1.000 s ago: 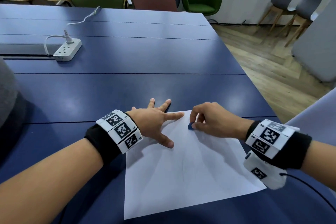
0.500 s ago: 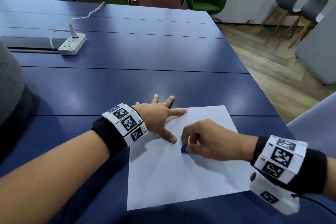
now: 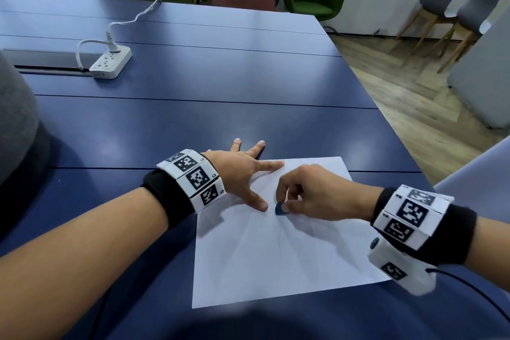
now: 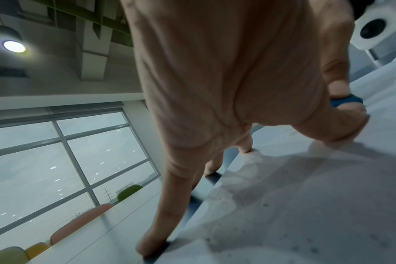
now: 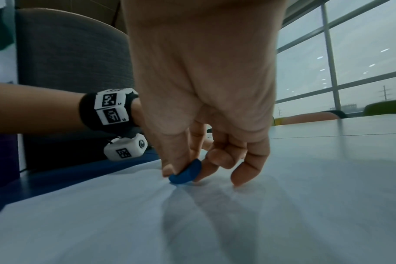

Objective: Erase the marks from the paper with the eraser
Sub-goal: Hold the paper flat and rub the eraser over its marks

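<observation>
**a:** two hands on one white rectangular sheet of paper [image 3: 276, 251], which lies flat on the dark blue table [image 3: 193, 85] near the edge closest to the person. the right hand [image 3: 317, 193] has a small blue rounded eraser [image 3: 281, 209] pinched between thumb and fingertips, other fingers curled in beside it.

**b:** is the eraser actually on the sheet?

**a:** yeah, in the right wrist view the eraser [image 5: 186, 172] has its lower edge touching the paper [image 5: 215, 223], tilted, with the thumb on one side and a fingertip on the other. it's in the upper middle of the sheet, just beside the left thumb.

**b:** and the left hand?

**a:** left hand [image 3: 237, 171] is spread out flat, fingers straight and fanned, holding nothing. the index finger and thumb press down on the far left corner area of the sheet, the other fingers land on the bare table past the edge. the left wrist view shows the left hand [image 4: 226, 80] from behind, with fingertips down at the paper's edge.

**b:** any marks?

**a:** faint grey lines fan out across the sheet below the eraser, can't tell more than that.

**b:** other stuff?

**a:** a white power strip [image 3: 111, 62] with a cord plugged in sits well away at the far left of the table. both wrists wear black bands with black-and-white marker blocks.
</observation>
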A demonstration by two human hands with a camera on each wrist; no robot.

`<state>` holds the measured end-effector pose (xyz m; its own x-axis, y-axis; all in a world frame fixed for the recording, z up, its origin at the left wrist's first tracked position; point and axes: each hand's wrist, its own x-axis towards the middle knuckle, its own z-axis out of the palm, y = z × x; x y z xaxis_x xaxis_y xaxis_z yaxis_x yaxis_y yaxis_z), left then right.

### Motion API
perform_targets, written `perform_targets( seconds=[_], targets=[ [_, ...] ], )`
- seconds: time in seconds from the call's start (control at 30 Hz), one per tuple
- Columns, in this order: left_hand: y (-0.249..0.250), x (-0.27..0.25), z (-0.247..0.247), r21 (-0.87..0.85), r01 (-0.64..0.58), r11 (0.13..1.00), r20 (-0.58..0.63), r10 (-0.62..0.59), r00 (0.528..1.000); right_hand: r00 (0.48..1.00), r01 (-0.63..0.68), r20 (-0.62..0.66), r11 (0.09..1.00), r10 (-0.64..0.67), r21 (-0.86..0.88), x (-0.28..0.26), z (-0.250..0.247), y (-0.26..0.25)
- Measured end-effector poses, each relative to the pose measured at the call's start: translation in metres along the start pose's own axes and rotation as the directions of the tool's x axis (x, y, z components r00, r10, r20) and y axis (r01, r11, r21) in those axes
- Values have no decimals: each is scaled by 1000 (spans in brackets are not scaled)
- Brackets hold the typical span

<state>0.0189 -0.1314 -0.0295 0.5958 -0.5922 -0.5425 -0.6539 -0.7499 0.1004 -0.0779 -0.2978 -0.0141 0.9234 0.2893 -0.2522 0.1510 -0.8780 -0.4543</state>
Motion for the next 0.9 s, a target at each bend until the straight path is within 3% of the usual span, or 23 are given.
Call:
perform_targets(
  seconds=[0.17, 0.33, 0.5, 0.63, 0.7, 0.8, 0.9],
  targets=[
    [-1, 0, 0, 3, 0, 1000, 2, 0, 1000, 978, 98, 181, 994, -105, 44, -21, 12, -15],
    [0, 1, 2, 1, -2, 1000, -4, 2, 1000, 999, 25, 27, 999, -26, 39, -10, 8, -4],
    [0, -1, 1, -9, -8, 1000, -2, 8, 1000, 975, 88, 201, 994, -98, 60, -27, 11, -18],
    [1, -2, 0, -13, -11, 1000, 1, 11, 1000, 999, -2, 33, 994, -2, 107, -16, 9, -7],
    [1, -2, -1, -16, -14, 1000, -2, 14, 1000, 997, 23, 66, 991, -32, 129, -26, 13, -9],
    [0, -2, 0, -19, -14, 1000, -3, 14, 1000, 970, 87, 218, 989, -112, 123, -39, 17, -20],
    [1, -1, 0, -1, -10, 1000, -3, 10, 1000, 993, 49, 104, 991, -62, 121, -27, 13, -12]
  ],
)
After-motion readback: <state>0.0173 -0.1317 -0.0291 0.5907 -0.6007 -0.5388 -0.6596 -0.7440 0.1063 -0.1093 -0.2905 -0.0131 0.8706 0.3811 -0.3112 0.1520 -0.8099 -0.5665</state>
